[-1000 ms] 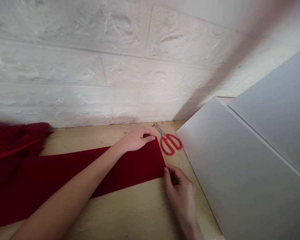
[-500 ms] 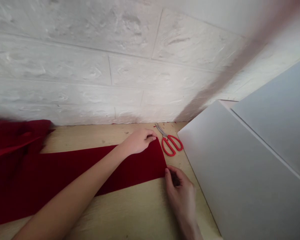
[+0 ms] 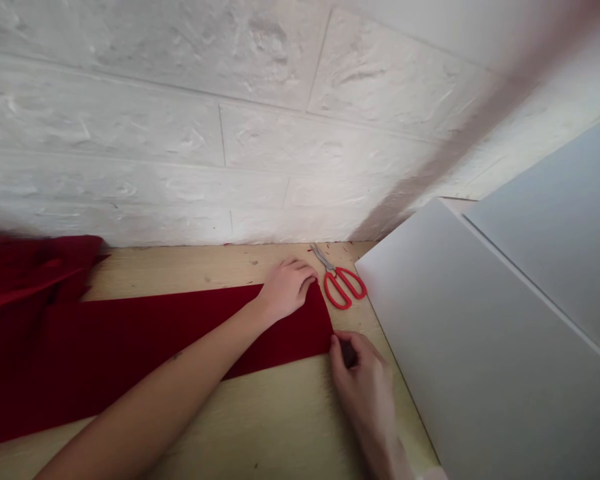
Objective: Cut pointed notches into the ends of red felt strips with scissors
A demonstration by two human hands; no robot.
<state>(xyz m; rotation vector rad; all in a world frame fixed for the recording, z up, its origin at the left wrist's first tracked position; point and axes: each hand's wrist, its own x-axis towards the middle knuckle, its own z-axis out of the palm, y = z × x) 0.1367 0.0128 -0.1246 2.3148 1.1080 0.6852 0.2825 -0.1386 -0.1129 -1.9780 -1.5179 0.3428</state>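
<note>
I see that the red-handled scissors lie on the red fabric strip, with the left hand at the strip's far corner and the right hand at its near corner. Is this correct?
No: in the head view, the scissors lie on the wooden surface, beyond the end of the red fabric strip. The left hand is at the far corner, the right hand at the near one.

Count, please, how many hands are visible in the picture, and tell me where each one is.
2. The left hand is at the far corner of the cloth; the right hand is by its near corner, at the same end.
</note>
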